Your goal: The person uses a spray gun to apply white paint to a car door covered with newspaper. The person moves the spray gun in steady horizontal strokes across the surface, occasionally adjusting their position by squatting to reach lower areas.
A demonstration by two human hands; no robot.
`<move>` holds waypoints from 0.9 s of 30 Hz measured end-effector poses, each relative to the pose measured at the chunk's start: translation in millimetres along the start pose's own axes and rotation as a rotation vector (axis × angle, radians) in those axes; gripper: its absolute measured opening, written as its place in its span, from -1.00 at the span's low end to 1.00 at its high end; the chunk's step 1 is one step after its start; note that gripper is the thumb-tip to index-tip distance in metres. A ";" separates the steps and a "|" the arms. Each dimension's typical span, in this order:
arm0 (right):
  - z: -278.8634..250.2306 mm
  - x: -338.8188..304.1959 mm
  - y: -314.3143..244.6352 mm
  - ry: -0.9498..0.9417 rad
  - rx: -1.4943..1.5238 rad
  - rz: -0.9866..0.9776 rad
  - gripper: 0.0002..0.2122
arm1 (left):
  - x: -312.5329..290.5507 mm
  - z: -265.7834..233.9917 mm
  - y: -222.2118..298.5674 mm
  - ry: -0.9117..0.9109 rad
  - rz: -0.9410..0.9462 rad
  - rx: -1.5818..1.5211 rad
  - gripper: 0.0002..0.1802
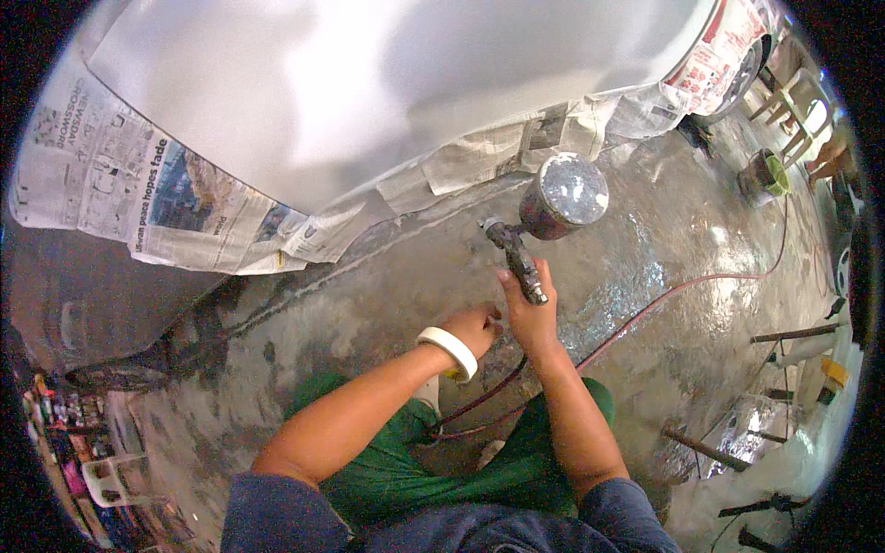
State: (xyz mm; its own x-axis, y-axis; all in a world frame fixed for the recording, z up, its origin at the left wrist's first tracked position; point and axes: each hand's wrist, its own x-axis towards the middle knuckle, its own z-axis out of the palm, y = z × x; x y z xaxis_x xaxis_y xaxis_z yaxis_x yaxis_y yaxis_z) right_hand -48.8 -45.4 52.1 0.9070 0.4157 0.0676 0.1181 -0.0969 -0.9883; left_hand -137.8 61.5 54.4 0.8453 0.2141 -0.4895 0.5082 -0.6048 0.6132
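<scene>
My right hand (532, 313) is closed round the handle of a spray gun (514, 251). The gun's round metal cup (572, 189), its lid smeared with pale paint, sits to the right of the gun's head. My left hand (473, 330) hangs just left of the right one, fingers curled in; its palm is hidden. A white roll of tape (449, 350) circles my left wrist like a bracelet. Ahead of both hands is a glossy pale vehicle panel (387, 101), its lower edge masked with newspaper (184, 198). The gun is apart from the panel.
A reddish hose (682, 288) runs over the wet, stained concrete floor (636, 369) and loops between my legs. A bucket (761, 177) and a plastic chair (800, 111) stand at the far right. Metal bars (705, 450) jut in at the lower right; another pale chair (115, 481) is at the lower left.
</scene>
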 end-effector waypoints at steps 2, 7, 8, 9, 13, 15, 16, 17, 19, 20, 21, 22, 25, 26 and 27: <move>-2.2 -0.2 -2.5 0.012 0.038 0.020 -0.78 | 1.2 8.7 -0.2 -0.013 0.089 -0.277 -0.59; -1.7 -2.2 -14.3 -0.029 0.020 0.001 -0.78 | -5.2 15.9 -5.8 -0.037 0.094 -0.583 -0.56; 0.2 -4.4 -20.8 -0.054 0.073 0.014 -0.78 | -10.4 18.2 -6.6 -0.020 0.110 -0.683 -0.59; 3.1 -8.1 -30.7 -0.079 0.126 0.026 -0.77 | -14.0 18.8 -7.9 -0.002 0.125 -0.783 -0.61; -1.8 -14.4 -35.0 -0.185 0.036 0.082 -0.75 | -21.9 2.8 7.5 -0.067 0.028 -0.619 -0.59; -0.4 -17.8 -32.6 -0.200 0.048 0.079 -0.73 | -8.5 13.5 -9.3 -0.065 0.076 -0.568 -0.57; -4.8 -18.4 -26.7 -0.181 0.039 0.083 -0.73 | -0.4 21.8 -17.9 -0.078 0.107 -0.540 -0.55; -11.1 -16.1 -25.5 -0.156 0.029 0.077 -0.72 | 8.7 31.0 -27.8 -0.093 0.145 -0.490 -0.52; -18.4 -12.0 -32.3 -0.152 0.045 0.035 -0.70 | 27.9 48.0 -52.2 -0.125 0.196 -0.408 -0.47; -14.0 -10.9 -35.2 -0.150 0.067 -0.006 -0.67 | 30.9 49.2 -68.4 -0.130 0.196 -0.368 -0.44; -17.8 -9.1 -33.4 -0.112 0.080 -0.041 -0.64 | 21.9 47.5 -49.9 -0.135 0.056 -0.593 -0.46; -14.9 -8.8 -36.2 -0.123 0.098 0.005 -0.63 | 17.1 40.8 -43.6 -0.127 0.013 -0.658 -0.47; -36.3 -10.3 -35.2 -0.100 0.083 0.118 -0.61 | 28.2 48.3 -25.8 -0.177 0.009 -0.696 -0.49; -41.1 -13.1 -35.9 -0.107 0.084 0.145 -0.61 | 28.5 50.7 -20.8 -0.185 0.011 -0.698 -0.50; -45.6 -15.0 -35.1 -0.081 0.076 0.113 -0.60 | 30.8 52.2 -16.3 -0.196 0.013 -0.698 -0.50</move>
State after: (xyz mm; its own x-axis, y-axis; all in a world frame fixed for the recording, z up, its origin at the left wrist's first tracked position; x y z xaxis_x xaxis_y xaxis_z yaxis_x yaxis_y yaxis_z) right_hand -48.0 -89.5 92.0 0.8768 0.4780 -0.0527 -0.0167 -0.0793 -0.9967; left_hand -128.7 38.0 -3.1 0.8402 0.0294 -0.5415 0.5404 0.0381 0.8405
